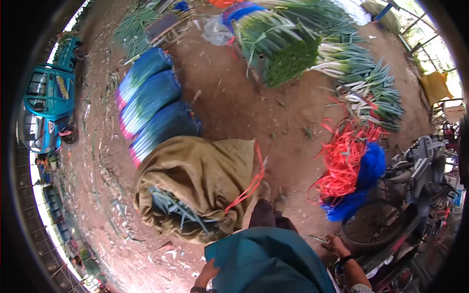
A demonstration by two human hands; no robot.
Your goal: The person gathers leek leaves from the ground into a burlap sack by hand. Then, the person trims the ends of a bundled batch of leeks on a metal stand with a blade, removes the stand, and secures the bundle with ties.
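My left hand is at the bottom, against the edge of a dark teal cloth over my front; its fingers are mostly hidden by the cloth. To the right, my right hand is closed around something thin and small that I cannot make out. Ahead of my left hand lies a brown burlap sack, its mouth showing green leaf tops. A red strip hangs across the sack's right side. Beyond the sack, blue mesh bundles of green onions lie in a row.
Loose green onions and a large cut-topped bundle lie at the upper right. Red strips and blue netting are piled at right, beside a wheel. A teal vehicle stands at far left.
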